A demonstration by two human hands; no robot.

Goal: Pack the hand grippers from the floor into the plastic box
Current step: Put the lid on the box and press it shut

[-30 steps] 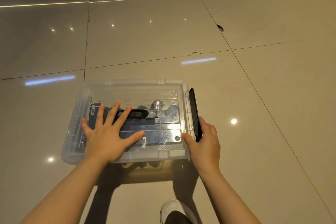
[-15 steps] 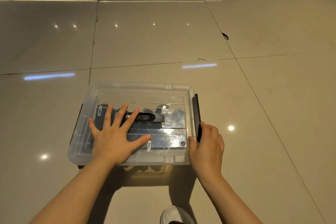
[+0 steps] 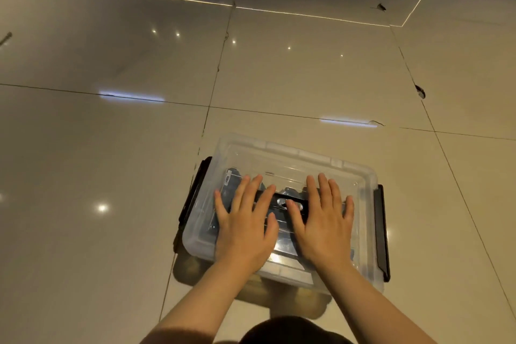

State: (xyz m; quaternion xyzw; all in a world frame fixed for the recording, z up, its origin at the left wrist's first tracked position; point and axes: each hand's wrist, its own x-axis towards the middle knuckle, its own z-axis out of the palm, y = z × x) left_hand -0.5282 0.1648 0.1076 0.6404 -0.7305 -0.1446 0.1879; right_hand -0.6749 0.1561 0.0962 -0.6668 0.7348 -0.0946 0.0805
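Right hand [image 3: 321, 227] moved off side latch [image 3: 381, 229] onto lid [image 3: 290, 160]; left hand [image 3: 245, 229] flat too, both ungrasping.

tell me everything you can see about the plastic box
The plastic box is clear, rectangular and shallow, sitting flat on the tiled floor. Its clear lid is on, with a black latch at each short end. Dark items show through. The left hand and right hand lie flat on the lid.
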